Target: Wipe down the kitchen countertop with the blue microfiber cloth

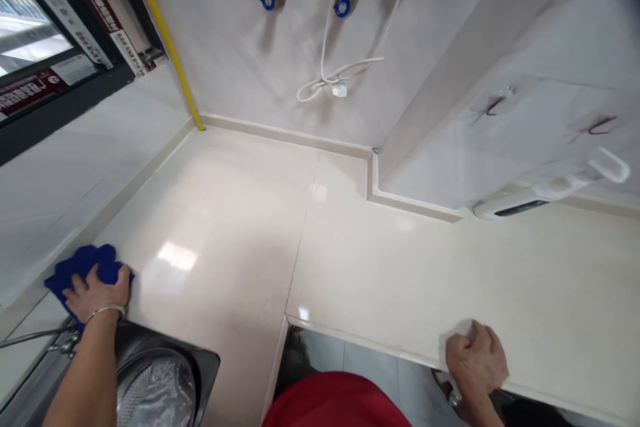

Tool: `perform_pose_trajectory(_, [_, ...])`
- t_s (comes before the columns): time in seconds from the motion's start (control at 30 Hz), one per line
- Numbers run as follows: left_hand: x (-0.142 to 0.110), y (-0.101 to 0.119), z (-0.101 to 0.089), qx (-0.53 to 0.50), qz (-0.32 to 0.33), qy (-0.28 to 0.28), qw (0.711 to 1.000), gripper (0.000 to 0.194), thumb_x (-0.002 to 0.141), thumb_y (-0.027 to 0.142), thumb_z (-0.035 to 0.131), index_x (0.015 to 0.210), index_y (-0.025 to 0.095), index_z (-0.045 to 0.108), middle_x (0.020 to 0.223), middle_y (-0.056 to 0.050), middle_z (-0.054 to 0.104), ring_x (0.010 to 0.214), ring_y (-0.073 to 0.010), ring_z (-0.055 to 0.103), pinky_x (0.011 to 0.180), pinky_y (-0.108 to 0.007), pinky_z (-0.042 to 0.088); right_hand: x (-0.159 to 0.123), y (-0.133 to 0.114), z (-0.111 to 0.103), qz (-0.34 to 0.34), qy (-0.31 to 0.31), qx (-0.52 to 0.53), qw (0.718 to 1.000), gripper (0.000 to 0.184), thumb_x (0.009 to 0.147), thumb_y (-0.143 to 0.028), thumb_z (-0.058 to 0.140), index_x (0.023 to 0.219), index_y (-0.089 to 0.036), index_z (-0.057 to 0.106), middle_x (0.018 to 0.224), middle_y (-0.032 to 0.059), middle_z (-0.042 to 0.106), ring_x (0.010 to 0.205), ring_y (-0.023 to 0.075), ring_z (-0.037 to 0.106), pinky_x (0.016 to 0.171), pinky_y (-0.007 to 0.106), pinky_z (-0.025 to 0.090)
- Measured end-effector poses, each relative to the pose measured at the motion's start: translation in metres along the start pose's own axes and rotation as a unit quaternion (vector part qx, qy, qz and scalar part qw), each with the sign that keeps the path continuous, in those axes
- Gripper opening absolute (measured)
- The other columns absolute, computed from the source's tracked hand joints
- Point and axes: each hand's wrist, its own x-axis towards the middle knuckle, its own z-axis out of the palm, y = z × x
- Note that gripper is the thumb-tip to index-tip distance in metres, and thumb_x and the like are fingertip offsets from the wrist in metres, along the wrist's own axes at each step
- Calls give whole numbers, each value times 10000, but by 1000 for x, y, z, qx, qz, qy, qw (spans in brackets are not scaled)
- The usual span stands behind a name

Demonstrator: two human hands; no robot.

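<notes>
My left hand [97,293] presses a crumpled blue cloth [85,270] flat on the cream stone countertop [215,213], close to the left wall and just above the sink's rim. My right hand [475,359] is closed at the countertop's front edge, far to the right, over a small white cloth or tissue [463,335]. Most of that white piece is hidden under the fingers. A seam runs across the stone between my hands.
A dark steel sink [165,353] with a mesh strainer [157,393] and a metal faucet [40,340] sits below my left arm. Behind the counter's raised lip are blue-handled valves [268,0], a white cable [330,77], a yellow pipe [170,47] and a white appliance [545,193]. My red shirt [335,403] shows below.
</notes>
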Motion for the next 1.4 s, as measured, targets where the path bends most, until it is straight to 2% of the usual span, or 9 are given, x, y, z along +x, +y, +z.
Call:
perform_pose_trajectory(0.13, [-52, 22, -6, -28, 35, -34, 998, 749, 901, 576, 429, 1508, 140, 378, 1638, -171, 253, 1499, -442, 200, 1225, -570, 227, -3, 3, 2, 5, 6, -5, 1000, 530, 758, -213, 513, 1266, -121, 638, 1306, 210, 624, 1162, 428, 608, 931, 599, 503])
perform_pose_trajectory(0.3, [-132, 47, -12, -57, 246, -83, 964, 714, 898, 522, 437, 1491, 125, 430, 1653, -176, 225, 1533, -418, 113, 1249, -555, 198, -7, 6, 5, 17, -6, 3, 1000, 543, 783, -210, 513, 1313, -132, 602, 1363, 216, 581, 1242, 425, 553, 981, 635, 455])
perform_pose_trajectory(0.37, [-166, 44, -12, -79, 368, -92, 922, 684, 905, 520, 418, 1476, 145, 467, 1650, -148, 252, 1544, -384, 97, 1254, -558, 206, -8, 4, 5, 19, -12, 8, 1000, 546, 783, -192, 520, 1319, -123, 596, 1369, 223, 569, 1251, 421, 544, 994, 640, 448])
perform_pose_trajectory(0.47, [-213, 32, -12, -100, 540, -107, 829, 615, 912, 478, 459, 1481, 244, 474, 1652, -86, 269, 1549, -348, 118, 1247, -589, 230, -7, 0, 3, 26, -18, 10, 999, 537, 788, -177, 514, 1315, -106, 592, 1371, 227, 559, 1253, 409, 537, 1005, 624, 444])
perform_pose_trajectory(0.53, [-237, 28, -16, -100, 610, -111, 778, 606, 911, 421, 481, 1503, 297, 438, 1661, -60, 245, 1545, -354, 134, 1226, -621, 270, -6, -2, 2, 25, -18, 14, 999, 529, 792, -171, 502, 1309, -93, 588, 1369, 232, 550, 1272, 404, 514, 1022, 615, 426])
perform_pose_trajectory(0.63, [-261, 37, -24, -74, 654, -94, 747, 621, 909, 350, 501, 1522, 328, 400, 1661, -56, 242, 1538, -372, 153, 1176, -633, 365, -6, -3, 3, 19, -16, 24, 999, 527, 787, -154, 491, 1302, -85, 584, 1367, 235, 537, 1309, 396, 472, 1051, 612, 395])
perform_pose_trajectory(0.87, [-285, 103, -27, -48, 688, -62, 722, 652, 916, 335, 543, 1541, 297, 361, 1658, -98, 241, 1536, -392, 138, 1129, -606, 446, -9, -1, 10, 37, -17, 26, 999, 512, 807, -168, 498, 1305, -91, 583, 1396, 226, 527, 1345, 383, 450, 1086, 607, 363])
perform_pose_trajectory(1.13, [-263, 177, -11, -88, 695, -121, 704, 595, 946, 371, 507, 1526, 307, 389, 1669, -73, 215, 1548, -366, 104, 1207, -603, 331, -9, -3, 11, 35, -13, 14, 999, 521, 805, -168, 498, 1313, -89, 584, 1396, 227, 538, 1340, 387, 462, 1084, 605, 380])
perform_pose_trajectory(1.4, [-234, 280, 6, -149, 642, -126, 742, 520, 972, 431, 460, 1476, 304, 477, 1650, -63, 277, 1549, -343, 120, 1242, -589, 268, -4, -5, 6, 44, -14, -7, 999, 508, 788, -193, 506, 1274, -95, 614, 1361, 204, 579, 1252, 368, 549, 1031, 544, 440])
